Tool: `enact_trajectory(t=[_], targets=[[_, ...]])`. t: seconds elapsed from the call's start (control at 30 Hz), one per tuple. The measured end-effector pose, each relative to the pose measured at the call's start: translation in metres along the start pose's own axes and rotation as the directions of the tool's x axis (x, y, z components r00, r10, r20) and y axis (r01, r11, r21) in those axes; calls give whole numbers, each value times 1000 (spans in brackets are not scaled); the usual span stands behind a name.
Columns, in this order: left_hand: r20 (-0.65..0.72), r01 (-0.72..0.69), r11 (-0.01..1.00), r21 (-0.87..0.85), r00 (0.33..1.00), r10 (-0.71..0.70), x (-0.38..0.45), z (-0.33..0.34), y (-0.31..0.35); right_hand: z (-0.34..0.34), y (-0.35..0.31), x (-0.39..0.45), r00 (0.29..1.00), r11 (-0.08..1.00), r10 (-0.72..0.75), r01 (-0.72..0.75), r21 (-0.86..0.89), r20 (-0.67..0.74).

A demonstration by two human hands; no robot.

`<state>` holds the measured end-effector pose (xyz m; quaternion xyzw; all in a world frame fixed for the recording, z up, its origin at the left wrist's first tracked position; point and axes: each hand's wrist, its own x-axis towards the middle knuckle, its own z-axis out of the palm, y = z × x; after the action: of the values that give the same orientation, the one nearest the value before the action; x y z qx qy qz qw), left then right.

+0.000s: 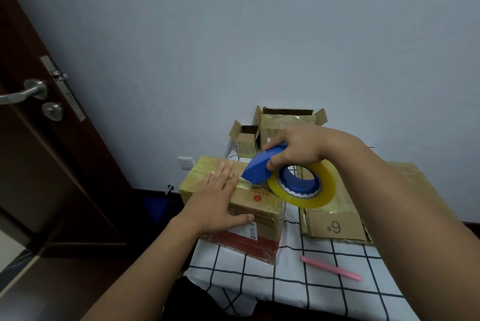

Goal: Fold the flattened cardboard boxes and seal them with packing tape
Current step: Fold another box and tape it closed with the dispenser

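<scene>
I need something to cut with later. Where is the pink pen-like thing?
The pink tool lies on the checked tablecloth, lower right, in front of the flat "#9" box.

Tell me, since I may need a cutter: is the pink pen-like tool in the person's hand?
No: the pink tool lies alone on the checked tablecloth, apart from both hands.

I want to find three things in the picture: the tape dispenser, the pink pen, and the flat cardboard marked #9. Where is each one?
tape dispenser (255, 168): head view, on its blue cover.
pink pen (330, 268): head view, middle of its body.
flat cardboard marked #9 (335, 227): head view, beside the printed number.
</scene>
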<state>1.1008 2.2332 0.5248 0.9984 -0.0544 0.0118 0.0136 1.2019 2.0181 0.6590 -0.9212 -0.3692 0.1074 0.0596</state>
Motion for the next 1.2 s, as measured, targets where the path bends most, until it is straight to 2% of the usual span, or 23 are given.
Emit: enact_trajectory(t=[0.17,0.3,0.4,0.53,0.7,0.83,1.2], targets=[[-56,-17,1000,8,998,17,6,1,22,1,2,0,1000,1000,-1,1,15,-7],[-107,-7,994,-109,994,-4,13,7,26,3,4,1,1000,1000,-7,7,8,-20],[-119,4,994,-110,993,-17,16,6,25,5,7,1,999,1000,-17,17,10,-31],[-91,-6,995,-99,996,-3,18,1,24,3,14,-6,999,998,-30,31,53,-23],[33,33,999,-24,999,-32,17,0,25,15,41,-33,1000,996,19,-18,92,-7],[28,31,999,15,999,-31,16,1,28,30,54,-45,996,992,5,5,129,-84],[-8,-31,1000,-3,999,31,14,4,24,55,57,-51,995,992,21,-8,129,-101]])
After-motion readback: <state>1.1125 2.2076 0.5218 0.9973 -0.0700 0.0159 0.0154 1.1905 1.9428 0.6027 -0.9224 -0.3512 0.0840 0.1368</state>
